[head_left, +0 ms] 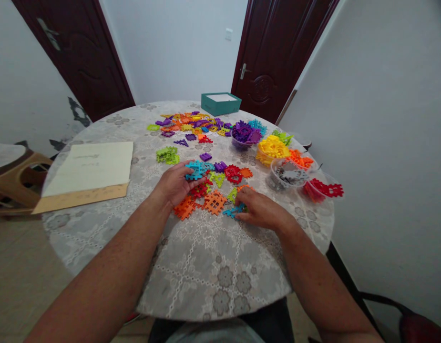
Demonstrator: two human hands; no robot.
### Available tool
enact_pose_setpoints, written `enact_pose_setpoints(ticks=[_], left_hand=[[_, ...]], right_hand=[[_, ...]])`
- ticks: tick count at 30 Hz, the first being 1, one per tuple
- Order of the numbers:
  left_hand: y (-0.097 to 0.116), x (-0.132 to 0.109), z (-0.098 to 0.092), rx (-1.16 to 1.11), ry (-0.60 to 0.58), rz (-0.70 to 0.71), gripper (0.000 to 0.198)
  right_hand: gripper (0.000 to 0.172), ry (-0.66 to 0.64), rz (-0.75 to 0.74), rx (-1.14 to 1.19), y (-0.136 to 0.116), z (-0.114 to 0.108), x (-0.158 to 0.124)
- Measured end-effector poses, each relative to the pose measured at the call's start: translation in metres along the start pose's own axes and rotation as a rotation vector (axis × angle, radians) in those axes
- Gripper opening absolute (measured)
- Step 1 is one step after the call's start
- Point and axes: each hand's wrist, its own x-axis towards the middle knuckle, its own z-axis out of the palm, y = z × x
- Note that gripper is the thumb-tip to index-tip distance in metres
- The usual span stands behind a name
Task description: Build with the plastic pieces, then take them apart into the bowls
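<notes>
My left hand [174, 183] rests on the table with its fingers closed round a cluster of light blue interlocking plastic pieces [196, 170]. My right hand [258, 208] lies lower right of it, fingertips pinching a small blue piece [233, 210] flat on the cloth. Between the hands lie orange square grid pieces [213, 202], another orange piece [185, 208], red pieces [233, 173] and a lime green piece [218, 178]. A purple piece [220, 166] sits just beyond them.
A round table with a patterned grey cloth [206, 267] holds a far heap of mixed pieces [191, 125], tubs of purple [244, 133], yellow [272, 148] and grey pieces [288, 174], a teal box [220, 103] and a paper sheet on cardboard [89, 166].
</notes>
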Motion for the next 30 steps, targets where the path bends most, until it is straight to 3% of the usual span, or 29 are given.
enact_pose_setpoints(ticks=[5,7,13,16,19,22,26,30], left_hand=[[0.000,-0.002,0.001,0.013,-0.024,-0.017,0.041],[0.000,-0.003,0.002,0.025,-0.048,-0.033,0.036],[-0.005,-0.012,0.009,0.049,-0.127,-0.100,0.019],[-0.011,-0.019,0.018,0.044,-0.176,-0.145,0.017],[-0.019,-0.025,0.026,0.086,-0.274,-0.188,0.020],[-0.029,-0.029,0.031,0.120,-0.345,-0.210,0.022],[-0.037,-0.029,0.031,0.099,-0.313,-0.197,0.025],[-0.039,-0.026,0.028,0.069,-0.279,-0.172,0.032]], right_hand=[[0.010,-0.026,-0.079,0.156,0.002,-0.006,0.000],[0.005,0.035,-0.108,0.243,0.003,-0.008,0.002],[0.013,0.697,0.009,0.329,0.004,0.003,0.016],[0.016,0.830,-0.009,0.286,0.001,0.009,0.020],[0.021,0.843,-0.039,0.199,-0.002,0.014,0.024],[0.025,0.768,-0.078,0.102,-0.008,0.020,0.029],[0.025,0.581,-0.133,0.001,-0.020,0.026,0.033],[0.033,0.522,-0.216,-0.031,-0.029,0.029,0.033]])
